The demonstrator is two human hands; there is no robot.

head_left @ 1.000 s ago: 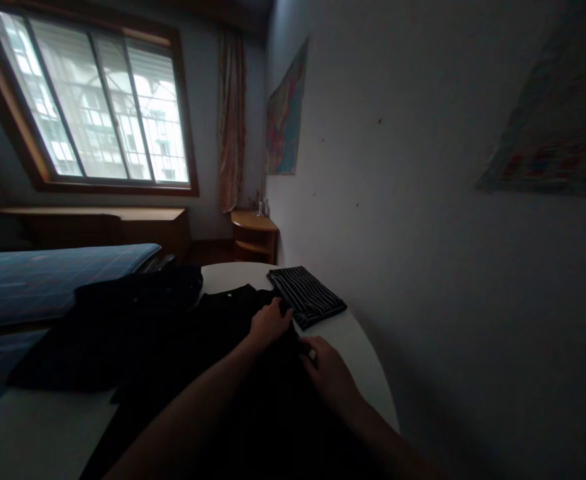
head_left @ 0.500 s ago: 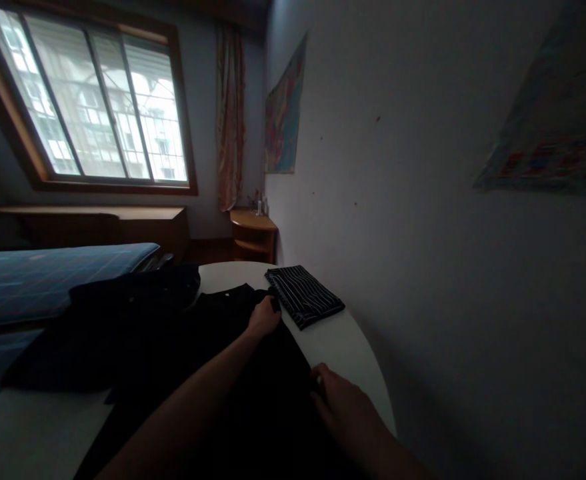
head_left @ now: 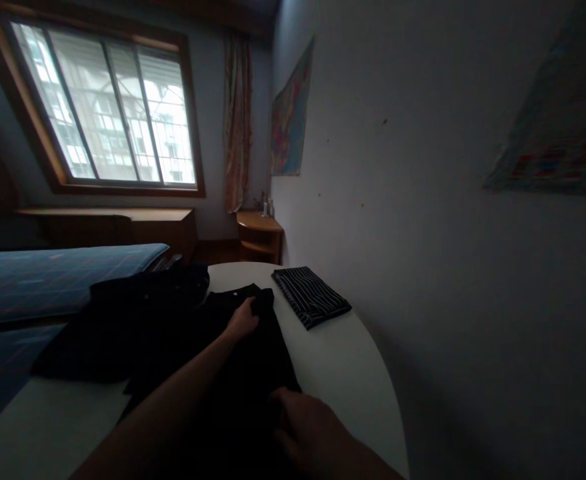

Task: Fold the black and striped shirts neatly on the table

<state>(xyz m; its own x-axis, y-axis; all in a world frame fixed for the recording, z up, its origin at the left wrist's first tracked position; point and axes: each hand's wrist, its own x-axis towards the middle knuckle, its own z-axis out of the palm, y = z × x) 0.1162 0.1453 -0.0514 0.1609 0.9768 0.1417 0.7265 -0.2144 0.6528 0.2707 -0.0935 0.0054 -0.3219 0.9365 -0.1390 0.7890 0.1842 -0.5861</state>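
A black garment (head_left: 233,387) lies spread over the round white table, with a small pale tag at its far edge. My left hand (head_left: 243,320) is closed on the cloth near that far edge, its fingertips partly lost against the black. Nearer to me, my right hand (head_left: 310,423) has its fingers closed on the garment's right side. Beyond, a folded black-and-white striped cloth (head_left: 313,295) rests apart from both hands. A second dark garment (head_left: 137,313) lies to the left, its outline blending into the black one.
The white table (head_left: 347,363) curves along the right, close to the wall (head_left: 447,267). A blue checked mattress (head_left: 73,273) stands at the left. Behind are a wooden desk (head_left: 167,217), a corner shelf (head_left: 257,221) and a window (head_left: 123,113).
Both hands have moved left and the right hand also nearer to me. The garment's right edge has shifted left with them, away from the striped cloth, baring more tabletop.
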